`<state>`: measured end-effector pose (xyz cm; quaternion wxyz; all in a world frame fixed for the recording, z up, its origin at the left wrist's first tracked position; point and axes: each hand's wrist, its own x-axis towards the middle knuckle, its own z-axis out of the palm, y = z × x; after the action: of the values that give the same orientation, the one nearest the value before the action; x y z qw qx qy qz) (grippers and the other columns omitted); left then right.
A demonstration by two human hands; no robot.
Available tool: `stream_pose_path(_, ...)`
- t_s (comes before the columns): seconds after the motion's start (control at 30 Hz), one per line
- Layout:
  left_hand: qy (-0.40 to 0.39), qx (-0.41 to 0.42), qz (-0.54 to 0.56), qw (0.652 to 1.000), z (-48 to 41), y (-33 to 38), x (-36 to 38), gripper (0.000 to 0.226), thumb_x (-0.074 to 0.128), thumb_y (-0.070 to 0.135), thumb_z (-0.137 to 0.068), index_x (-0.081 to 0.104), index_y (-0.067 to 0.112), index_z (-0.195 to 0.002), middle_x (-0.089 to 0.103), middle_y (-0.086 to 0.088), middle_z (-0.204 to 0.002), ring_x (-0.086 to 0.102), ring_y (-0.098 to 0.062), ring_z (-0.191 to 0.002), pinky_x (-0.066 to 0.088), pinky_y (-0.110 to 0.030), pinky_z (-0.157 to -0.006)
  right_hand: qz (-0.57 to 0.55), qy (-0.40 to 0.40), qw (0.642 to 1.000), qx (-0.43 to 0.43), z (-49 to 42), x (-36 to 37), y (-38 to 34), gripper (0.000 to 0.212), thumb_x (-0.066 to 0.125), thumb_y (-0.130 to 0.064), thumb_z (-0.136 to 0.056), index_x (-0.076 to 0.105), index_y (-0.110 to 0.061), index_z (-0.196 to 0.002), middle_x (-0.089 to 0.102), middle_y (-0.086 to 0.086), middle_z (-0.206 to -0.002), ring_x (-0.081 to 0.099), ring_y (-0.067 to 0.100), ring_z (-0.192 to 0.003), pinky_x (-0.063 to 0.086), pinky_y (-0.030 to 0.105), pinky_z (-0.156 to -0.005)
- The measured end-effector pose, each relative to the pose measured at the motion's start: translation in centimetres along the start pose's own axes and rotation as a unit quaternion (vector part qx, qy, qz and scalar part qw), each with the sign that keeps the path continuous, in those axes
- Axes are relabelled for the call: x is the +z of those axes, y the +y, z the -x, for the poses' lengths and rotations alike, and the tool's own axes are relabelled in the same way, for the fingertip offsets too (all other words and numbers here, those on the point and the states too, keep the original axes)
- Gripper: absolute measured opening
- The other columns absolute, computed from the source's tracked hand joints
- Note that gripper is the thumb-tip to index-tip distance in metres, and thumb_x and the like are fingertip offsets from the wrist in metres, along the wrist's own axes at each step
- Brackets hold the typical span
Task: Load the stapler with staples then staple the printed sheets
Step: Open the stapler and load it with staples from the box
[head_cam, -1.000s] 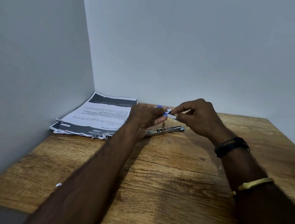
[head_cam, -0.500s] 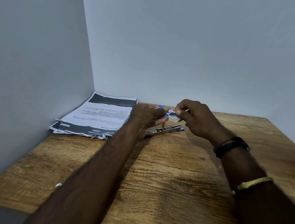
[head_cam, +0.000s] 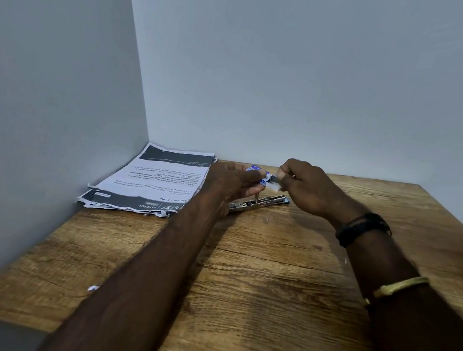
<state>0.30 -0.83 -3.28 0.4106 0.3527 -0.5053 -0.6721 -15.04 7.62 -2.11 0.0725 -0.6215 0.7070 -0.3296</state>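
A small blue and white staple box [head_cam: 256,169] is held in my left hand [head_cam: 234,180] above the far part of the wooden table [head_cam: 268,284]. My right hand [head_cam: 304,187] pinches a grey strip of staples [head_cam: 274,183] at the box's open end. Below both hands the metal stapler [head_cam: 259,203] lies opened out flat on the table. The stack of printed sheets [head_cam: 155,182] lies in the far left corner, against the wall.
Grey walls close the table on the left and at the back. A scrap of white paper [head_cam: 94,288] lies near the front left edge. A loose staple [head_cam: 267,219] lies just in front of the stapler.
My right hand closed in on the box, then drew a grey strip of staples out toward the right. My left hand and the stapler stayed put.
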Motion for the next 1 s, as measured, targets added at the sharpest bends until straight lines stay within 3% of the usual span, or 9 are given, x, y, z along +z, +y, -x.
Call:
stream_pose_path(0.1, 0.001, 0.009, -0.014, 1.000, 0.1, -0.1, 0.1, 0.023, 0.082, -0.003, -0.077, 0.060, 0.003, -0.075, 0.072, -0.017, -0.074, 0.073, -0.026, -0.068, 0.064, -0.026, -0.062, 0.007, -0.005, 1.000, 0.001, 0.1, -0.1, -0.2, 0.022, 0.042, -0.023, -0.107, 0.058, -0.013, -0.096, 0.062, 0.004, -0.097, 0.051, 0.020, -0.088, 0.036, 0.024, -0.065)
stream_pose_path(0.27, -0.010, 0.015, -0.003, 1.000, 0.3, -0.2, 0.1, 0.021, 0.084, -0.003, -0.074, 0.064, 0.003, -0.072, 0.072, -0.018, -0.078, 0.074, -0.027, -0.072, 0.064, -0.025, -0.062, -0.004, -0.018, 1.000, 0.023, 0.2, -0.2, -0.5, 0.023, 0.043, -0.024, -0.106, 0.062, -0.012, -0.102, 0.066, 0.008, -0.107, 0.057, 0.025, -0.101, 0.039, 0.031, -0.072)
stream_pose_path(0.37, -0.033, 0.014, -0.015, 0.999, 0.5, -0.1, 0.0, 0.022, 0.086, -0.001, -0.073, 0.069, -0.003, -0.088, 0.074, -0.018, -0.085, 0.074, -0.025, -0.077, 0.064, -0.025, -0.069, -0.018, -0.018, 0.999, 0.041, 0.2, -0.4, -0.8, 0.021, 0.045, -0.021, -0.104, 0.063, -0.011, -0.103, 0.067, 0.007, -0.108, 0.060, 0.026, -0.103, 0.043, 0.031, -0.071)
stream_pose_path(0.5, -0.045, 0.020, -0.025, 0.998, 0.6, -0.3, 0.1, 0.041, 0.085, -0.001, -0.073, 0.069, -0.013, -0.108, 0.074, -0.020, -0.094, 0.073, -0.020, -0.075, 0.063, -0.023, -0.070, -0.057, -0.025, 0.996, 0.069, 0.2, -0.5, -1.1, 0.020, 0.046, -0.018, -0.102, 0.065, -0.011, -0.102, 0.069, 0.005, -0.101, 0.067, 0.026, -0.102, 0.055, 0.046, -0.086)
stream_pose_path(0.73, -0.028, 0.014, -0.019, 0.999, 0.6, -0.1, 0.2, 0.046, 0.084, -0.003, -0.074, 0.065, -0.016, -0.114, 0.073, -0.027, -0.101, 0.072, -0.027, -0.084, 0.063, -0.026, -0.076, -0.130, -0.013, 0.987, 0.090, 0.0, -0.5, -0.8, 0.018, 0.046, -0.017, -0.102, 0.063, -0.013, -0.098, 0.067, 0.003, -0.098, 0.069, 0.015, -0.086, 0.052, 0.032, -0.064)
stream_pose_path(0.87, -0.004, 0.008, -0.002, 1.000, 0.6, 0.1, 0.1, 0.031, 0.084, -0.005, -0.074, 0.068, -0.012, -0.099, 0.073, -0.028, -0.101, 0.072, -0.028, -0.082, 0.064, -0.023, -0.067, -0.175, 0.023, 0.980, 0.092, 0.0, -1.0, -0.5, 0.017, 0.049, -0.021, -0.102, 0.063, -0.013, -0.099, 0.068, 0.005, -0.109, 0.071, 0.021, -0.096, 0.058, 0.042, -0.074)
stream_pose_path(0.93, 0.018, 0.003, 0.007, 1.000, 0.5, 0.2, 0.0, 0.028, 0.084, -0.006, -0.073, 0.068, -0.008, -0.095, 0.073, -0.026, -0.097, 0.073, -0.029, -0.082, 0.064, -0.027, -0.071, -0.177, 0.040, 0.978, 0.098, 0.0, -1.3, -0.3, 0.017, 0.050, -0.022, -0.102, 0.064, -0.012, -0.100, 0.067, 0.005, -0.112, 0.070, 0.022, -0.096, 0.059, 0.045, -0.078)
stream_pose_path(1.0, 0.046, 0.007, 0.014, 0.999, 0.2, 0.1, -0.2, 0.034, 0.084, -0.007, -0.072, 0.067, -0.011, -0.100, 0.072, -0.027, -0.100, 0.072, -0.032, -0.088, 0.063, -0.032, -0.078, -0.160, 0.036, 0.981, 0.105, 0.2, -1.5, 0.1, 0.016, 0.051, -0.018, -0.101, 0.064, -0.009, -0.101, 0.068, 0.005, -0.107, 0.069, 0.019, -0.087, 0.058, 0.040, -0.071)
